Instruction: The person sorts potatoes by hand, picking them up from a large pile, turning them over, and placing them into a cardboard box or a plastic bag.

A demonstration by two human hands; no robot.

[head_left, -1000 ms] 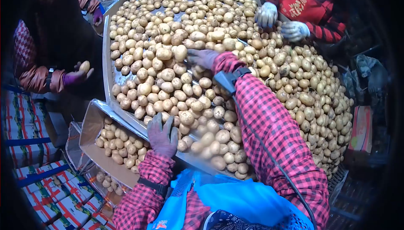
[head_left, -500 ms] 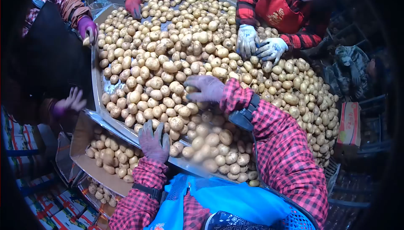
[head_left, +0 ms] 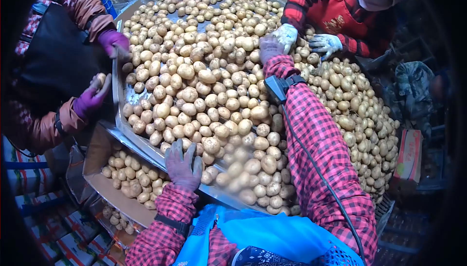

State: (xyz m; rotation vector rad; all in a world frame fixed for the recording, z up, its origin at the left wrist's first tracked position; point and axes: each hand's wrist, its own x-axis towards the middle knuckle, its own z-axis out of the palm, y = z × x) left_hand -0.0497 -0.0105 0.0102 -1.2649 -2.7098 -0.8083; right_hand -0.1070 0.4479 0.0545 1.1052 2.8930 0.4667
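Observation:
A wide metal table (head_left: pixel 119 101) is heaped with potatoes (head_left: pixel 206 76). My left hand (head_left: pixel 183 166), in a dusty purple glove, rests at the near edge beside several potatoes, fingers spread and nothing in them. Stretched far out over the pile, my right hand (head_left: pixel 271 48), also gloved, is among potatoes, right against a co-worker's white-gloved hand (head_left: pixel 286 36). The fingertips of my right hand are hidden, so I cannot see whether they hold a potato.
Below the table's left edge, a cardboard box (head_left: pixel 141 207) holds potatoes. On the left, a co-worker in purple gloves has a potato (head_left: pixel 101 78) in one hand. A co-worker in a red apron (head_left: pixel 335 20) stands at the far right. A red carton (head_left: pixel 408 155) is at the right.
My right hand has moved away from me and to the right, up to the co-worker's glove. My left hand stays at the edge. The left co-worker's lower hand has come up with a potato.

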